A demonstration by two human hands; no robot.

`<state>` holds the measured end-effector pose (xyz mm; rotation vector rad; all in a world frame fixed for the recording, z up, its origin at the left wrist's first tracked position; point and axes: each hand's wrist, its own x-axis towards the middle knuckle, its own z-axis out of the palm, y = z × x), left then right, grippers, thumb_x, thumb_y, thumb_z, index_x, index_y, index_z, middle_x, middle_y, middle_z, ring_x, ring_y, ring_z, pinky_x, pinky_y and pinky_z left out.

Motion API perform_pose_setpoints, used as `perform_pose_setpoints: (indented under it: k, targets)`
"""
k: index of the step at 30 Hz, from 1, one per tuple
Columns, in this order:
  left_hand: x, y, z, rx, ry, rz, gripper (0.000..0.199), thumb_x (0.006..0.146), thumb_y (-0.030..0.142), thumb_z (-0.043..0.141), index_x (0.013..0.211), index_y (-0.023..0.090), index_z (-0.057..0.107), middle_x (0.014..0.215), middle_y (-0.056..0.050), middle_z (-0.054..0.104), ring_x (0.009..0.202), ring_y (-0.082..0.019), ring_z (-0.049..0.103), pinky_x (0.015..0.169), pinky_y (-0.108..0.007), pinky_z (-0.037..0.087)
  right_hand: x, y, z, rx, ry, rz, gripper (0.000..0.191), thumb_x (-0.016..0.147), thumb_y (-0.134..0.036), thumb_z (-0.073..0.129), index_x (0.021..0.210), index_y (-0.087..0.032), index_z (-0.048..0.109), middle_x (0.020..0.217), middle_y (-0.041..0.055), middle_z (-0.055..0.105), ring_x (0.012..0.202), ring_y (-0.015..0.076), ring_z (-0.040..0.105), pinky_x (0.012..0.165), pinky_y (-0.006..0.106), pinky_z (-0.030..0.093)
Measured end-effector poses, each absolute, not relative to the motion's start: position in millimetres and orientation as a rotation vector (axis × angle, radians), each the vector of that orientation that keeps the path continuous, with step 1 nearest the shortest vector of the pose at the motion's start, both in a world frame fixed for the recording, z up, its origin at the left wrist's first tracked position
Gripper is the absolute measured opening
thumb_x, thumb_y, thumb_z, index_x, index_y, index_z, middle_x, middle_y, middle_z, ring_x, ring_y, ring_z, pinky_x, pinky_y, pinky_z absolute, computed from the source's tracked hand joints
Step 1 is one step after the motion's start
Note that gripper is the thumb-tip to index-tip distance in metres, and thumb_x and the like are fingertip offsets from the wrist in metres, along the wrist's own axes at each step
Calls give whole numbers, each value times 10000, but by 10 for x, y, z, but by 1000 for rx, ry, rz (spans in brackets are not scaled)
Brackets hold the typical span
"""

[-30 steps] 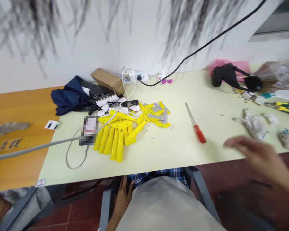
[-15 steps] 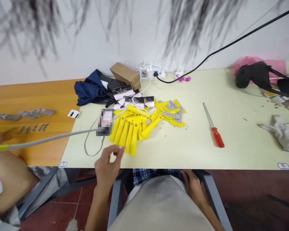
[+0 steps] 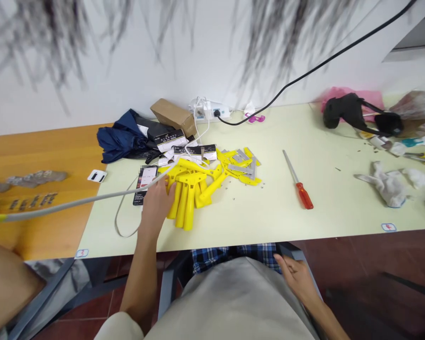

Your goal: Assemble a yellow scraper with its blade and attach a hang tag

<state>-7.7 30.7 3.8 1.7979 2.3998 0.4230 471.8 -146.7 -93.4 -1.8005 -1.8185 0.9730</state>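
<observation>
My left hand (image 3: 157, 203) reaches over the left end of a row of yellow plastic handles (image 3: 189, 203), beside a phone (image 3: 139, 194); its fingertips are partly hidden by a grey cable, so its grip is unclear. My right hand (image 3: 297, 274) hangs over my lap below the table edge, fingers curled with nothing visible in them. More yellow pieces with grey metal plates (image 3: 241, 170) lie in a pile right of the handles, small screws scattered by them. A screwdriver (image 3: 304, 196) with a red handle lies farther right.
Behind the handles are black-and-white boxes (image 3: 170, 140), a brown box (image 3: 173, 115), a dark blue bundle (image 3: 120, 137) and a power strip (image 3: 221, 111). White gloves (image 3: 387, 186) and a black strapped object (image 3: 347, 111) lie right. A person's leg (image 3: 7, 278) shows left.
The view has shifted right. My left hand has moved forward from the table's front edge to the handles and phone. My right hand has come up from beside my lap and shows more.
</observation>
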Motion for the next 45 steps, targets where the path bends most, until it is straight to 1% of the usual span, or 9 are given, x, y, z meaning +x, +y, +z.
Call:
perform_pose_setpoints:
  k: [7, 12, 17, 23, 27, 31, 36, 41, 45]
  targets:
    - [-8, 235, 186, 1916, 2440, 552, 424, 1098, 368, 469, 1373, 110, 663, 1332, -251, 684, 1220, -405, 713, 1062, -555, 587, 5051, -771, -251, -1826, -1717, 701, 436, 1042, -683, 580, 901, -301, 424, 677, -28, 540, 503, 180, 467, 556, 341, 433]
    - [86, -190, 608, 1867, 2422, 936, 454, 1105, 447, 527, 1423, 147, 650, 1420, -251, 632, 1312, -392, 675, 1093, -545, 575, 5271, -228, -36, -1825, -1700, 552, 401, 1102, -567, 479, 1372, -271, 494, 777, 14, 671, 562, 239, 606, 635, 397, 501]
    - [481, -645, 727, 1139, 1787, 1429, 461, 1083, 535, 634, 1427, 230, 625, 1147, -112, 727, 827, -193, 699, 701, -333, 588, 5282, 74, -64, -1760, -1702, 392, 372, 1083, -492, 442, 1348, -250, 539, 991, 112, 712, 783, 279, 687, 723, 436, 528]
    - [1197, -677, 474, 423, 1034, 1272, 363, 1008, 499, 792, 1160, 280, 546, 861, 28, 614, 598, -97, 543, 413, -161, 386, 5131, 224, -252, -1792, -1721, 306, 537, 1005, -662, 638, 1306, -217, 613, 926, 75, 692, 766, 256, 652, 776, 427, 543]
    - [1513, -397, 299, 450, 874, 1057, 399, 1036, 569, 740, 973, 236, 529, 738, 49, 531, 512, -88, 452, 352, -168, 371, 5086, 402, -208, -1755, -1857, 304, 548, 995, -661, 666, 1284, -196, 650, 845, 40, 659, 741, 240, 636, 747, 389, 524]
    - [1719, 133, 163, 452, 774, 907, 437, 980, 586, 765, 1027, 166, 651, 783, 13, 560, 553, -100, 512, 326, -175, 353, 4813, 799, 35, -1664, -1992, 198, 453, 1036, -606, 647, 1182, -180, 690, 1054, 167, 692, 1025, 348, 641, 898, 476, 509]
    - [1796, 684, 59, 472, 680, 876, 355, 934, 494, 752, 873, 169, 622, 774, 7, 538, 559, -87, 482, 339, -168, 336, 4064, 1559, 205, -1355, -2408, 450, 334, 1067, -510, 713, 1149, -187, 718, 1077, 87, 736, 978, 238, 698, 913, 415, 583]
    - [1737, 839, 46, 391, 683, 998, 318, 941, 445, 754, 911, 149, 643, 795, 20, 527, 580, -75, 467, 361, -164, 323, 3657, 2008, 66, -1130, -2657, 692, 364, 1093, -434, 728, 1346, -174, 705, 1330, 110, 720, 1127, 237, 736, 979, 449, 658]
    - [1725, 851, 44, 411, 712, 1092, 303, 954, 433, 778, 1017, 163, 657, 914, -29, 657, 656, -106, 559, 416, -193, 385, 3683, 2026, -3, -1091, -2490, 750, 352, 1095, -437, 724, 1315, -163, 708, 1263, 97, 732, 1063, 218, 742, 932, 423, 663]
